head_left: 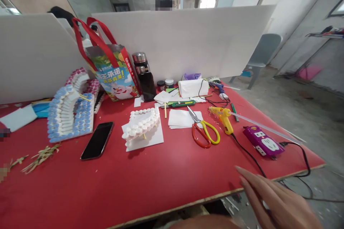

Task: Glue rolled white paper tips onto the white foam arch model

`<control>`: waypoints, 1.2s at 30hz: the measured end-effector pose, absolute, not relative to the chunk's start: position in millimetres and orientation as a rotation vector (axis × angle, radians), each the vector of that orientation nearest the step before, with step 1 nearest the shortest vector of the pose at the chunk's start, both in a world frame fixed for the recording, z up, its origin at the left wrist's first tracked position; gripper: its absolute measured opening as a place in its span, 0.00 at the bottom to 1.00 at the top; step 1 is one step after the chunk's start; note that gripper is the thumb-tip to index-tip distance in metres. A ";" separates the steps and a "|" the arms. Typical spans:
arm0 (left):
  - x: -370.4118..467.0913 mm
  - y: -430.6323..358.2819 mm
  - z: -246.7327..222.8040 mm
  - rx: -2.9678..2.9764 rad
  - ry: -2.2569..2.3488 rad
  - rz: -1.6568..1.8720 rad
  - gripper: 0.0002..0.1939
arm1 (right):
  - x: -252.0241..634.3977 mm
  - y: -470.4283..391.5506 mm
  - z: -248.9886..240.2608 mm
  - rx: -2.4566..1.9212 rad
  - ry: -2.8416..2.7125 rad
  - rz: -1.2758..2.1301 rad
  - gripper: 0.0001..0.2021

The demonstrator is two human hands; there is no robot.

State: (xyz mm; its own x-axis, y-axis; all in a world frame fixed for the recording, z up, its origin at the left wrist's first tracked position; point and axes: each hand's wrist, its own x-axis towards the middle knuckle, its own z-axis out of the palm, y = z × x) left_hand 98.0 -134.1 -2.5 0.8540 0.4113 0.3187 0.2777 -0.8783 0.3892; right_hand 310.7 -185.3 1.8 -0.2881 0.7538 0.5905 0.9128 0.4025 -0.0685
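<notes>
At the lower right, my right hand (279, 200) hovers by the table's front edge, fingers stretched out, with nothing seen in them. Closest to it are a yellow glue gun (224, 118) with a clear glue stick in its back and a purple power strip (263, 141). Scissors (201, 127) with red and yellow handles lie partly open on white paper pieces (177, 118). Left of them stands a curved model of white rolled pieces (142, 123) on a white board. My left hand cannot be made out; only a blurred patch of skin shows at the bottom edge.
On the red table (161, 179) are a phone (97, 140), a blue-and-white model (71, 114), dry plant strands (41, 157), a shopping bag (115, 75), a bottle (143, 77) and a green cutter (182, 104). White panels (182, 43) stand behind. Cords cross the right edge. Other people are beyond.
</notes>
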 end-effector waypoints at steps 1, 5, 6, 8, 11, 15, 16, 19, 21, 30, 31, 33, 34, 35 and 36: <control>103.6 -135.4 1.3 2.701 0.482 0.578 0.11 | 302.7 -169.8 11.0 -1.363 -2.165 -0.413 0.13; 92.4 -120.3 21.3 2.732 0.441 0.643 0.11 | 283.8 -123.4 22.1 -1.375 -2.244 -0.410 0.13; 84.1 -111.6 26.9 2.778 0.452 0.704 0.13 | 281.3 -113.7 20.1 -1.427 -2.250 -0.404 0.13; 67.1 -90.8 36.0 2.822 0.560 0.860 0.17 | 276.1 -93.7 14.4 -1.596 -2.245 -0.380 0.14; 49.5 -57.7 36.4 2.885 0.720 0.909 0.12 | 264.3 -62.4 7.4 -1.929 -2.205 -0.289 0.16; 42.7 -22.3 7.3 2.947 0.996 0.837 0.17 | 248.0 -30.4 0.5 -2.182 -2.186 -0.252 0.15; 42.6 -15.7 -2.5 2.949 1.090 0.802 0.21 | 245.9 -25.8 -1.5 -2.204 -2.188 -0.241 0.14; 43.2 -0.8 -25.6 2.930 1.319 0.671 0.29 | 245.8 -19.8 -7.8 -2.206 -2.199 -0.182 0.15; 44.5 5.5 -30.2 2.893 1.460 0.503 0.27 | 249.0 -20.3 -11.4 -2.171 -2.205 -0.148 0.18; 56.3 12.0 -4.5 2.866 1.493 0.226 0.16 | 252.0 -25.3 -12.3 -2.141 -2.155 -0.076 0.18; 55.7 12.1 -5.3 2.858 1.497 0.238 0.15 | 251.9 -26.5 -11.2 -2.154 -2.146 -0.071 0.17; 52.1 11.9 -8.7 2.841 1.493 0.278 0.14 | 252.9 -29.6 -9.7 -2.175 -2.122 -0.067 0.16; 49.3 11.4 -10.8 2.830 1.489 0.304 0.14 | 253.9 -31.4 -9.4 -2.179 -2.111 -0.067 0.15; 46.3 10.7 -12.7 2.817 1.484 0.333 0.14 | 255.0 -32.9 -9.2 -2.182 -2.103 -0.068 0.15; 43.0 9.8 -14.4 2.804 1.476 0.364 0.15 | 256.0 -34.1 -9.2 -2.186 -2.098 -0.071 0.14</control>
State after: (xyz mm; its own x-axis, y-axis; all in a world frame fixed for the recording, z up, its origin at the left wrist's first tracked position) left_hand 43.0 9.8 -14.4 0.5458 0.8077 0.2232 0.8188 -0.5707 0.0630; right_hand 256.0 -34.1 -9.2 0.0435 0.9930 0.1102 0.9981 -0.0385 -0.0473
